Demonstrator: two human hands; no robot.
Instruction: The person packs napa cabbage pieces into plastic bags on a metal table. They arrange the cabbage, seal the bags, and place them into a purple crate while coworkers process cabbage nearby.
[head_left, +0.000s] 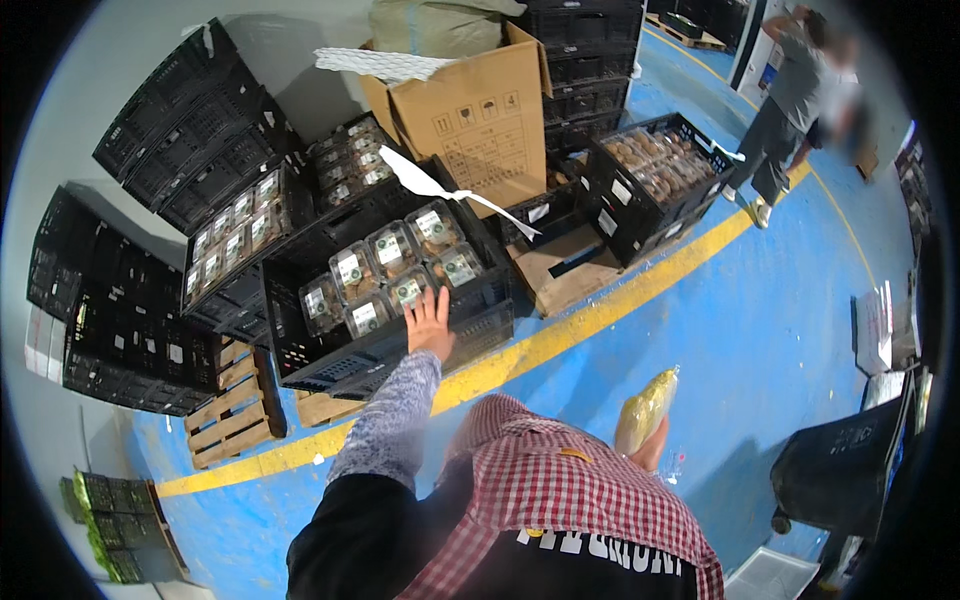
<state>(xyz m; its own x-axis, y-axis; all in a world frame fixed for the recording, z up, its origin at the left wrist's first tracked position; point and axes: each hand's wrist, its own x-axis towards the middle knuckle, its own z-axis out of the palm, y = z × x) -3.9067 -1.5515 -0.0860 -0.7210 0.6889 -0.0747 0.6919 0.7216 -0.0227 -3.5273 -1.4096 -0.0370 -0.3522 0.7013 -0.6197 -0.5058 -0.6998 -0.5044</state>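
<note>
My left hand (429, 324) reaches over the near wall of a black plastic crate (480, 311), its spread fingertips at a clear lidded punnet (411, 291). Several such punnets with white and green labels stand together in that crate, and brown produce shows through the plastic. My right hand (651, 448), partly hidden by the red checked apron (577, 480), is closed around a plastic-wrapped yellow and pale vegetable (646, 411), which looks like a napa cabbage. It is held upright, out to the right of my body.
Stacked black crates (180, 127) line the wall. Behind the crate stands a cardboard box (469, 120); a crate of packed brown produce (660, 165) is right of it. Wooden pallets (232, 416) rest on the blue floor. A black wheeled bin (840, 465) is at right. People (787, 97) stand farther off.
</note>
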